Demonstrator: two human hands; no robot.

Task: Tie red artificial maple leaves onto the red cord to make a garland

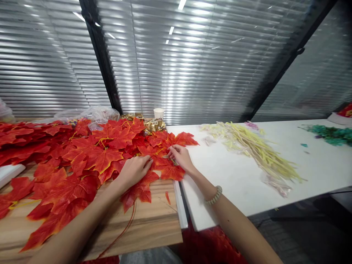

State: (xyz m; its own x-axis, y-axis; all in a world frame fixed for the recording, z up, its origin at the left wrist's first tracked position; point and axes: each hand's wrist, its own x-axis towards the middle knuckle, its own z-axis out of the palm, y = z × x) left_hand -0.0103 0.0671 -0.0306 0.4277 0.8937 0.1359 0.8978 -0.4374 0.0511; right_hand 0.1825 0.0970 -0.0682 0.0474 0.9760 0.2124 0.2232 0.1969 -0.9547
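Note:
A large heap of artificial red maple leaves [95, 156] with yellow-edged veins spreads over the wood-grain table. My left hand [136, 169] is among the leaves, its fingers curled closed; what they hold, if anything, is too small to make out. Just to its right, my right hand [180, 157], below a beaded bracelet [214, 195], pinches at a maple leaf [169, 169] near its stem, close to the seam between the tables. A thin reddish-brown cord [125, 228] trails from under the leaves toward the table's front edge.
Behind the leaves are gold foil packets [155, 125], a paper cup [158, 113] and clear plastic bags [101, 113]. On the white table [220, 172] lie yellow fuzzy stems [254, 145] in plastic and green tinsel-like pieces [330, 134]. Blinds [192, 62] cover the windows behind.

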